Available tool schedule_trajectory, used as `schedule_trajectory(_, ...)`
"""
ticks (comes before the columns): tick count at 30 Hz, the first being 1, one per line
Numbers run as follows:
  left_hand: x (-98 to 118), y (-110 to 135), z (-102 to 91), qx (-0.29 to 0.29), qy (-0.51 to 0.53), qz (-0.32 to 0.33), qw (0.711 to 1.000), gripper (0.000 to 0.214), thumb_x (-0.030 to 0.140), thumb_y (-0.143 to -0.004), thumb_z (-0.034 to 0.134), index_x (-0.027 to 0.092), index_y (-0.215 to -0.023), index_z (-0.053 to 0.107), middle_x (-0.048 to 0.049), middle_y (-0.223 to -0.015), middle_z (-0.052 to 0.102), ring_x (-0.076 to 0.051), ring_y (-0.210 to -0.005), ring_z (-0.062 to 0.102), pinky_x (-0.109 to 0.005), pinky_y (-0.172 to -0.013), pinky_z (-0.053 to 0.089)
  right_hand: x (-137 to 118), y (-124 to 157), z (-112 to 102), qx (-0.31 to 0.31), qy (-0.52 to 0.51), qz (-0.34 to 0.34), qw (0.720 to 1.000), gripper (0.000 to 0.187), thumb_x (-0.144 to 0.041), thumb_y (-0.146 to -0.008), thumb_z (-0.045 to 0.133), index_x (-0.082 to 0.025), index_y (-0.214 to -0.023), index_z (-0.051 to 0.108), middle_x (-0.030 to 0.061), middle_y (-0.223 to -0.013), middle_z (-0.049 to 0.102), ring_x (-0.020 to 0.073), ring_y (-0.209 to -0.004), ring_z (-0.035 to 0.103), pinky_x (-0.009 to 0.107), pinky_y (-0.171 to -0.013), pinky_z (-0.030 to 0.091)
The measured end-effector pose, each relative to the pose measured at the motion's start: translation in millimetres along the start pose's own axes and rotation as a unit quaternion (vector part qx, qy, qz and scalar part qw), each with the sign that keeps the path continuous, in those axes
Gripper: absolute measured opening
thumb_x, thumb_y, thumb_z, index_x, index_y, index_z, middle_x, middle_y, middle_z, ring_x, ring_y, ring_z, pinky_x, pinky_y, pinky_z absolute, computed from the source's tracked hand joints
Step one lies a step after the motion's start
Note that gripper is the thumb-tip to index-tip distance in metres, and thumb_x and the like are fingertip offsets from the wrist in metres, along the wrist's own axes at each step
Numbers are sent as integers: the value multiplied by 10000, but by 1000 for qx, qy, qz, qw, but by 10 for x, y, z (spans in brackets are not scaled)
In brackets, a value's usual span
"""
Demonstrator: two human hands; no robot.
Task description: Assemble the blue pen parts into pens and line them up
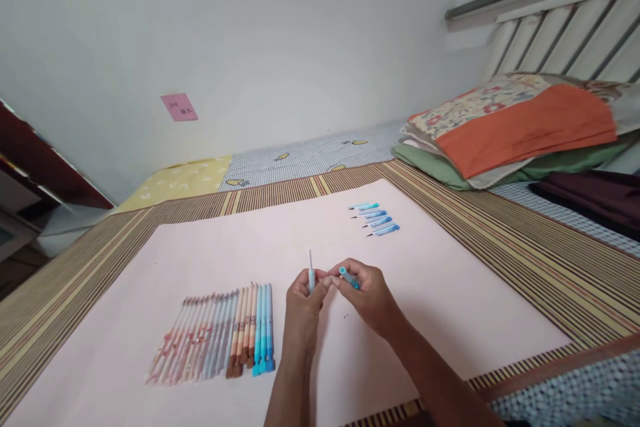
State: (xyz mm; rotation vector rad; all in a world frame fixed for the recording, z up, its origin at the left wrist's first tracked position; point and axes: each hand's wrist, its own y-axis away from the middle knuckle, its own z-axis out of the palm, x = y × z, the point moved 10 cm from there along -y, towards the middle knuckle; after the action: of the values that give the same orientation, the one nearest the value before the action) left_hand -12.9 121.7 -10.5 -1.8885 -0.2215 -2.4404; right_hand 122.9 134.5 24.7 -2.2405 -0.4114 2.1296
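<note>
My left hand is closed around a slim light-blue pen piece, whose thin white tip points up. My right hand grips a blue pen barrel with its open end facing up. The fingertips of both hands meet between these pieces; whether they pinch something small there I cannot make out. Left of my hands lies a row of pens in pale pink, grey, peach-brown and blue. Beyond my right hand, several blue pen parts and thin dark-tipped refills lie in short rows.
A pale pink sheet covers the striped mat. Tiny dark specks lie on the sheet below my hands. Folded bedding with an orange band is stacked at the right. A pink note is stuck on the wall.
</note>
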Motion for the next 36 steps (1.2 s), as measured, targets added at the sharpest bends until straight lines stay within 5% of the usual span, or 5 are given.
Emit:
schedule_trajectory(10, -15, -6, -41, -9, 35, 8, 999, 326, 438, -755, 784, 147, -788, 640, 92, -538, 334, -61, -511, 223, -210, -494, 191, -112, 1, 62, 46, 21, -63, 997, 110, -260, -859, 644, -194, -772, 656, 1, -766, 598, 156, -704, 530, 273, -669, 416)
schedule_trajectory(16, 9, -11, -173, 31, 35, 4, 999, 345, 442, -733, 796, 139, -809, 649, 96, -533, 337, -58, -507, 230, -206, -495, 194, -54, 10, 83, 1, 31, -9, 999, 198, -378, -913, 605, -210, -1013, 630, 11, -864, 623, 158, -724, 535, 277, -659, 419)
schedule_trajectory(23, 62, -39, -293, 59, 44, 0, 997, 393, 443, -674, 831, 128, -855, 679, 100, -525, 354, -55, -496, 261, -204, -497, 207, -61, 7, 118, -61, 117, -21, 991, 268, -389, -1011, 414, -212, -871, 558, 11, -822, 584, 165, -739, 513, 295, -688, 413)
schedule_trajectory(28, 91, -32, -304, 54, -14, 29, 998, 325, 429, -745, 778, 139, -862, 692, 83, -557, 399, -63, -512, 285, -210, -518, 237, -84, 12, 210, -89, 197, -82, 973, 219, -298, -1002, 448, -213, -965, 646, 36, -901, 633, 185, -811, 571, 312, -746, 432)
schedule_trajectory(36, 262, -3, -217, 31, -139, 82, 986, 251, 407, -816, 703, 161, -859, 733, 13, -673, 581, -128, -638, 457, -244, -611, 348, -105, 45, 243, -98, 187, -99, 972, 272, -293, -1017, 456, -247, -1146, 690, 53, -1026, 710, 201, -931, 643, 316, -828, 474)
